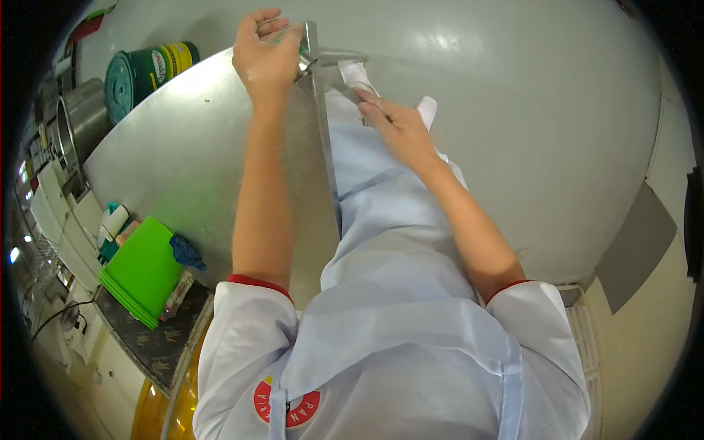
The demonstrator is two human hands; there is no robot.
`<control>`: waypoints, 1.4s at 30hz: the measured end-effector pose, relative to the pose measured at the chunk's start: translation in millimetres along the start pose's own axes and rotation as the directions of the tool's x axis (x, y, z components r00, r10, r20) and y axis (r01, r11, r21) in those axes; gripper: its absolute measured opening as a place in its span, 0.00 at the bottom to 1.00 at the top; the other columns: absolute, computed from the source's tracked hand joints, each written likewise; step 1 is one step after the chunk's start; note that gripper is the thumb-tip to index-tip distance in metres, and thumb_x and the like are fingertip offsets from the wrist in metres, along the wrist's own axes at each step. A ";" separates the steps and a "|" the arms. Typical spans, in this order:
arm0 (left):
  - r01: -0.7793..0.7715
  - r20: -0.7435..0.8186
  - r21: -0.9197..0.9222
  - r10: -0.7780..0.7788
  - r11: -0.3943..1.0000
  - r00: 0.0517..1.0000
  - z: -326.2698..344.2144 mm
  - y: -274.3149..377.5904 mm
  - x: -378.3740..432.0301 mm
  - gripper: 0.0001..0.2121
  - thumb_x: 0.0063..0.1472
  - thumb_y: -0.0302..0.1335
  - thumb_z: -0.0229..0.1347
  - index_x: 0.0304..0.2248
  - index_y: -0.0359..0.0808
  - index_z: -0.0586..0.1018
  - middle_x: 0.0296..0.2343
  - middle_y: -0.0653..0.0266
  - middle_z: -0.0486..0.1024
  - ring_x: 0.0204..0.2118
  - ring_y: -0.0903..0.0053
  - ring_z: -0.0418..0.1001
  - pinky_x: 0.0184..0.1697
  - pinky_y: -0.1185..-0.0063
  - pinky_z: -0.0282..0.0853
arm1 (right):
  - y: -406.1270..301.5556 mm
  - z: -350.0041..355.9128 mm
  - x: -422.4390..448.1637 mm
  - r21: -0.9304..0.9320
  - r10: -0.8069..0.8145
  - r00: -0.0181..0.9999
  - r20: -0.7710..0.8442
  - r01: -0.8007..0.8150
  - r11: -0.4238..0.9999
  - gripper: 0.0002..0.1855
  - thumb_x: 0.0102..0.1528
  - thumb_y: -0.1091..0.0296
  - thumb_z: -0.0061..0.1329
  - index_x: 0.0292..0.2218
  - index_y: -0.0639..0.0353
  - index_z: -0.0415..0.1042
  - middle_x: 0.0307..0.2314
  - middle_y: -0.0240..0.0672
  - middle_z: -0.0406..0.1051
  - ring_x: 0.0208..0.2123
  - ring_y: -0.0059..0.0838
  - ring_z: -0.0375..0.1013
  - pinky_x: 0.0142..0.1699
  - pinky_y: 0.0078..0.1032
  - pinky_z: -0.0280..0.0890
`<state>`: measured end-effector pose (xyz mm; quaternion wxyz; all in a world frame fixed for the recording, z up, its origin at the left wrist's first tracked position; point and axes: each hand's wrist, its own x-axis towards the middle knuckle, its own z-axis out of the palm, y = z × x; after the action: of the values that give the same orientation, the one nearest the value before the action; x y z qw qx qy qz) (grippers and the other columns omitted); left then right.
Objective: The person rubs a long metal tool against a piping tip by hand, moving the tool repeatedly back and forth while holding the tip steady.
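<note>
My left hand [268,61] is over the far corner of a stainless steel table [187,143], its fingers partly curled. Right beside it is a shiny metal piece [311,41] with a bit of green near the thumb. Whether the fingers grip this piece is hidden. Off the table's edge, in front of my apron [374,192], my right hand [400,127] holds a flat metal tool like a knife or scraper [346,91]. Its blade points toward the table corner and is blurred.
A green lidded bucket [135,74] and a steel pot [88,118] stand past the table's left edge. Nearer are a bright green plastic bin [146,269] and a dark blue cloth [187,252]. My white shoes [427,110] show on the grey floor [539,137].
</note>
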<state>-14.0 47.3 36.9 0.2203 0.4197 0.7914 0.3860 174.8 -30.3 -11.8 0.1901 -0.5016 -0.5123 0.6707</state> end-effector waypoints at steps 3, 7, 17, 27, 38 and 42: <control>0.016 -0.103 -0.067 -0.022 0.998 0.994 3.3 -2.4 -2.4 0.14 0.47 0.21 0.57 0.36 0.31 0.75 0.31 0.60 0.77 0.31 0.77 0.74 0.38 0.82 0.68 | -34.3 12.1 10.7 0.024 0.026 0.998 0.058 -0.028 0.999 0.21 0.59 0.53 0.42 0.49 0.54 0.69 0.35 0.35 0.74 0.37 0.22 0.69 0.46 0.19 0.61; 0.082 -0.128 0.098 -0.069 0.992 0.989 8.5 17.9 -4.2 0.09 0.48 0.23 0.56 0.32 0.32 0.78 0.27 0.65 0.78 0.28 0.80 0.74 0.35 0.84 0.67 | -20.6 30.6 22.6 0.056 -0.052 0.998 -0.021 0.054 0.997 0.21 0.59 0.53 0.42 0.49 0.52 0.69 0.36 0.40 0.75 0.37 0.24 0.72 0.45 0.21 0.62; -0.003 -0.082 0.353 0.034 0.935 0.996 8.7 9.5 1.0 0.08 0.49 0.28 0.53 0.30 0.39 0.80 0.27 0.68 0.78 0.29 0.77 0.74 0.36 0.79 0.67 | 24.7 -17.4 -31.1 -0.025 0.039 0.998 -0.041 -0.040 0.999 0.20 0.59 0.54 0.42 0.48 0.53 0.70 0.42 0.38 0.72 0.43 0.32 0.72 0.48 0.25 0.63; 0.233 0.058 0.041 -0.235 0.972 0.970 -11.1 -4.4 6.8 0.21 0.50 0.28 0.54 0.46 0.37 0.69 0.36 0.63 0.73 0.32 0.76 0.73 0.36 0.78 0.68 | 23.4 -15.3 -20.4 0.056 0.092 0.996 -0.006 -0.091 0.994 0.21 0.59 0.52 0.42 0.46 0.57 0.71 0.44 0.33 0.71 0.42 0.28 0.71 0.49 0.22 0.61; -0.007 -0.088 0.282 0.034 0.959 0.996 -1.2 23.7 -7.0 0.10 0.47 0.25 0.57 0.31 0.30 0.77 0.24 0.56 0.77 0.27 0.73 0.75 0.34 0.79 0.69 | 20.2 -19.3 -21.0 -0.035 0.068 0.998 -0.002 -0.068 0.997 0.21 0.59 0.51 0.41 0.50 0.51 0.69 0.37 0.37 0.75 0.41 0.31 0.73 0.48 0.23 0.62; 0.048 -0.045 0.279 -0.037 0.959 0.998 4.5 33.1 -7.2 0.11 0.48 0.28 0.57 0.31 0.31 0.79 0.26 0.54 0.78 0.31 0.73 0.76 0.36 0.79 0.69 | 22.9 -19.1 -22.1 -0.012 0.063 0.998 -0.011 -0.063 0.998 0.21 0.59 0.51 0.41 0.51 0.49 0.68 0.37 0.38 0.75 0.42 0.32 0.73 0.49 0.23 0.61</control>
<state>9.4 54.7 60.6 0.1513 0.4221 0.8509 0.2737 206.7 -47.0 -20.7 0.1685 -0.5222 -0.4993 0.6705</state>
